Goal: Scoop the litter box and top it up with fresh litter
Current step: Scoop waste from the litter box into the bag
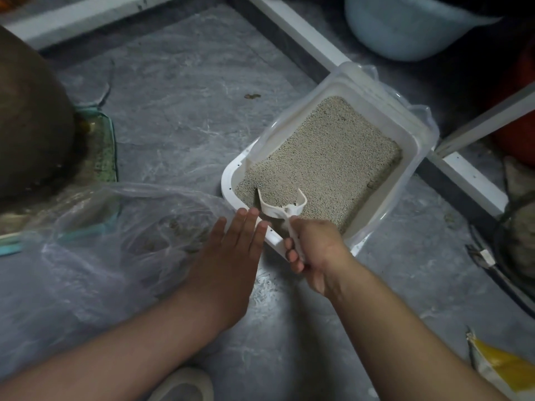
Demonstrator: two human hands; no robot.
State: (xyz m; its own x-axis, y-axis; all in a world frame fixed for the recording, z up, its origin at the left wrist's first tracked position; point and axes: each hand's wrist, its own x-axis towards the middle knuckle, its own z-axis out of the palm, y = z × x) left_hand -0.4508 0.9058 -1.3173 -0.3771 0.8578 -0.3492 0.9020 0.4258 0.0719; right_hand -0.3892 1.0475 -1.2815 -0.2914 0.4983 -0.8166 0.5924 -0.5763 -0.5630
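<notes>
Head view: right hand [315, 250] clamped on scoop [285, 208], left hand [231, 256] flat, fingers extended; lifted litter may spill short of bag [115, 241].

Grey marbled floor [179, 91] is being crossed by white strips [292, 27] at top and right. Large brown rounded object [29, 117] is being seen at left edge, standing in green-rimmed glass tray [111, 146]. Pale blue basin [405, 27] is being seen at top right, partly cut by frame. Yellow and white packet [498, 369] is lying at bottom right corner. Small brown speck [252, 96] is lying on floor. White slipper [185, 383] is being seen at bottom edge.
</notes>
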